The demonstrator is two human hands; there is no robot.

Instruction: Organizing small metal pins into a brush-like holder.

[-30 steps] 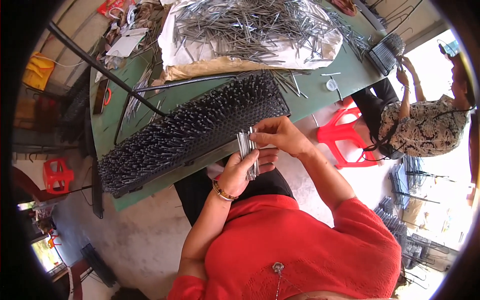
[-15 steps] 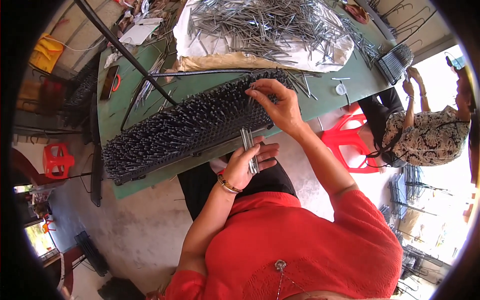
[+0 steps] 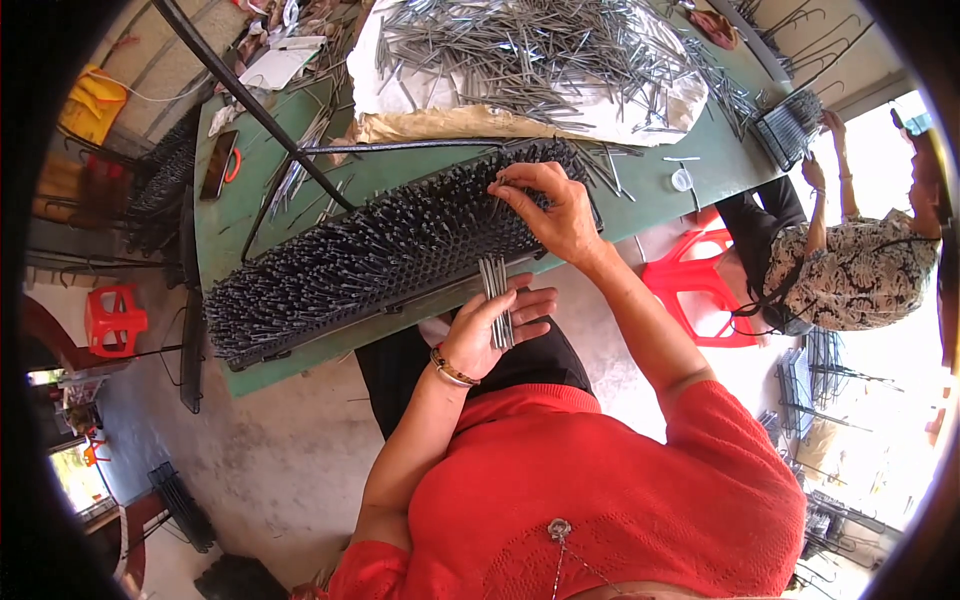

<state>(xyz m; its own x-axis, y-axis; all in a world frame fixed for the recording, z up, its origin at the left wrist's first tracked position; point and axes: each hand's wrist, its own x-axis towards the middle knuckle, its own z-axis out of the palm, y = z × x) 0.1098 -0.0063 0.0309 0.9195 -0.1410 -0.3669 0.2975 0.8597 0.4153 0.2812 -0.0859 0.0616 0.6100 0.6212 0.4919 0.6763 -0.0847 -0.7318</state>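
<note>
Across the near edge of the table lies a long black rack (image 3: 340,265), densely set with upright thin dark rods. My left hand (image 3: 474,338), palm up just in front of it, holds a small bundle of thin silvery metal rods (image 3: 494,285) under the thumb, with the other fingers stretched out. Over the rack's right part, my right hand (image 3: 565,215) pinches a thin rod between thumb and fingertips. That rod's lower end is lost among the dark rods, so I cannot tell whether it sits in a hole.
Behind the rack, a white sheet (image 3: 420,95) bears a heap of loose metal rods (image 3: 540,60). A black bar (image 3: 255,110) slants over the green table (image 3: 235,225). A phone (image 3: 218,165) and orange-handled scissors (image 3: 234,166) lie left. Another person (image 3: 850,265) works at a rack on the right.
My right hand has shifted slightly down, its fingertips still over the same part of the rack. My left hand has barely moved. The other person's hands have moved up at their rack.
</note>
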